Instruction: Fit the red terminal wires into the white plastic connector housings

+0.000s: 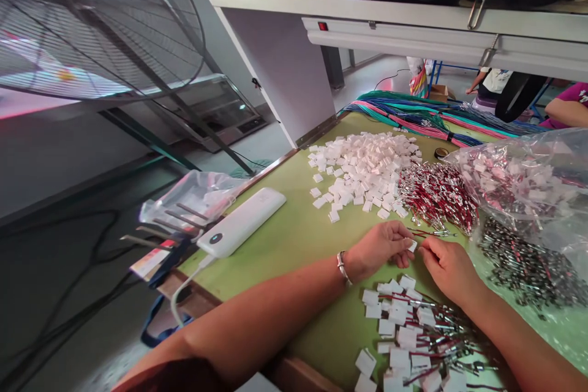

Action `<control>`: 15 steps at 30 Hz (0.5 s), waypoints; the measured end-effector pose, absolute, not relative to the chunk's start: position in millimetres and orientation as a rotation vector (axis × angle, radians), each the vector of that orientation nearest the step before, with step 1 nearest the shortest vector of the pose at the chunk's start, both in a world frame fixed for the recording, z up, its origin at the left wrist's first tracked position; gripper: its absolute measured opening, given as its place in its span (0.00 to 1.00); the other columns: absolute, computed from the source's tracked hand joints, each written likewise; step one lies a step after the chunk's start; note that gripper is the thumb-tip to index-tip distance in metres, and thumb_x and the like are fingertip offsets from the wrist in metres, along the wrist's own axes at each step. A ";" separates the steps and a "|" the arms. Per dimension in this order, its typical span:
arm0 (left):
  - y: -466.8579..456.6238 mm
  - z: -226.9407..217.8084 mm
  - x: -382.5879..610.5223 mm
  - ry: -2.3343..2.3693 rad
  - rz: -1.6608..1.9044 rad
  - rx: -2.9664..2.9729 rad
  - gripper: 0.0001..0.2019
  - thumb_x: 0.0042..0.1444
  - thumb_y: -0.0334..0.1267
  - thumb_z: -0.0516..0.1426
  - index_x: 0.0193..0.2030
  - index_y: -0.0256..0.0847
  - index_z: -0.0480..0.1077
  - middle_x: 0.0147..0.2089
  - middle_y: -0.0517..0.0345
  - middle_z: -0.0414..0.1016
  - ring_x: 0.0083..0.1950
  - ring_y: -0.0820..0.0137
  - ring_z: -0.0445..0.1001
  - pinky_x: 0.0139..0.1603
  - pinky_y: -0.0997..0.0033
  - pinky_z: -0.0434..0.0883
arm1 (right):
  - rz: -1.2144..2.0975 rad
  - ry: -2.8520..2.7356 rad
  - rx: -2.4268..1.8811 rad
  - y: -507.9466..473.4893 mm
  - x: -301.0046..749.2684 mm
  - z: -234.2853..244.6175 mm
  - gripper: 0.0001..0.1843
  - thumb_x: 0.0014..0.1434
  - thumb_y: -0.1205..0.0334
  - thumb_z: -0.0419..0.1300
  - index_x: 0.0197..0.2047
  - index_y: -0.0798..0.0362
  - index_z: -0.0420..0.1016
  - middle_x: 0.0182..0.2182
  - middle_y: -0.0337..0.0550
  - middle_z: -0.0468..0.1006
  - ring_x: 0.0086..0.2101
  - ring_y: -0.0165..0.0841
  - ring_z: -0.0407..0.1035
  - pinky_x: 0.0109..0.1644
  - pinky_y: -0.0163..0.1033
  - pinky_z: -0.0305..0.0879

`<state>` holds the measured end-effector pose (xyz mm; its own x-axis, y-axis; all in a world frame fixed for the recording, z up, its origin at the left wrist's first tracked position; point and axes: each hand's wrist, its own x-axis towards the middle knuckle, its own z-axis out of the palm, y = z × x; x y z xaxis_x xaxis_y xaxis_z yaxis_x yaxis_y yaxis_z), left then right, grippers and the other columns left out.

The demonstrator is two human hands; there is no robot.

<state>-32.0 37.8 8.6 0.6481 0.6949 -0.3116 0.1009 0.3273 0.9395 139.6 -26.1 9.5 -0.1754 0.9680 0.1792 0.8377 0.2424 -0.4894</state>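
Observation:
My left hand [382,247] is closed in a pinch on a small white plastic connector housing [412,246]. Close to its right, my right hand [449,264] has thumb and forefinger pressed together; whatever is between them is hidden. A few red wires with metal terminals [434,233] lie just beyond both hands. Behind them spreads a heap of loose white housings [362,162], beside a pile of short red terminal wires [438,196]. Nearer me, between my forearms, lie several white housings with red wires attached [404,340].
Right of my hands are a pile of black terminal wires [528,263] and a clear plastic bag [519,171] of parts. Bundled cables [413,113] lie at the back. A white power bank [243,220] with a cable sits left, near the table edge. A fan [105,30] stands beyond.

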 end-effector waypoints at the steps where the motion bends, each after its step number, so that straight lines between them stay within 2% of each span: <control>1: 37.8 10.9 -32.1 0.811 0.417 1.234 0.04 0.57 0.35 0.54 0.36 0.37 0.63 0.25 0.62 0.73 0.20 0.79 0.68 0.21 0.78 0.63 | 0.403 -2.068 -1.642 -25.7 140.3 9.1 0.13 0.62 0.62 0.49 0.28 0.51 0.69 0.19 0.37 0.72 0.21 0.29 0.64 0.27 0.34 0.53; 5: 49.9 26.3 -43.3 0.980 0.394 1.752 0.10 0.60 0.40 0.53 0.45 0.37 0.66 0.26 0.60 0.73 0.22 0.76 0.68 0.24 0.76 0.65 | 0.469 -2.085 -1.595 -29.3 139.7 11.6 0.14 0.62 0.63 0.50 0.26 0.51 0.68 0.19 0.36 0.70 0.21 0.29 0.63 0.27 0.35 0.55; 7: 63.4 33.0 -54.0 1.307 0.474 2.091 0.16 0.62 0.45 0.53 0.51 0.37 0.66 0.30 0.55 0.75 0.30 0.70 0.72 0.31 0.72 0.67 | 0.527 -2.124 -1.539 -34.0 138.6 15.3 0.14 0.63 0.63 0.51 0.26 0.51 0.70 0.22 0.37 0.72 0.24 0.29 0.66 0.30 0.35 0.59; 9: 77.9 35.1 -64.0 1.619 0.424 2.235 0.16 0.64 0.47 0.51 0.50 0.37 0.66 0.40 0.48 0.75 0.38 0.65 0.74 0.37 0.68 0.69 | 0.606 -2.194 -1.471 -37.7 138.5 19.5 0.13 0.62 0.63 0.52 0.27 0.51 0.72 0.24 0.38 0.72 0.27 0.29 0.67 0.32 0.35 0.61; 12: 92.8 30.5 -71.8 1.739 0.209 2.341 0.13 0.64 0.43 0.51 0.48 0.36 0.68 0.46 0.44 0.72 0.44 0.60 0.74 0.42 0.65 0.69 | 0.593 -2.214 -1.463 -35.3 143.2 23.1 0.16 0.64 0.62 0.50 0.27 0.51 0.73 0.24 0.38 0.71 0.27 0.28 0.67 0.32 0.35 0.61; 15: 95.8 24.8 -72.9 1.721 0.137 2.371 0.11 0.63 0.38 0.51 0.49 0.36 0.68 0.46 0.44 0.71 0.45 0.59 0.75 0.42 0.65 0.69 | 0.261 -2.114 -1.651 -23.3 151.1 19.4 0.13 0.64 0.62 0.51 0.32 0.51 0.74 0.29 0.39 0.73 0.28 0.29 0.68 0.32 0.36 0.60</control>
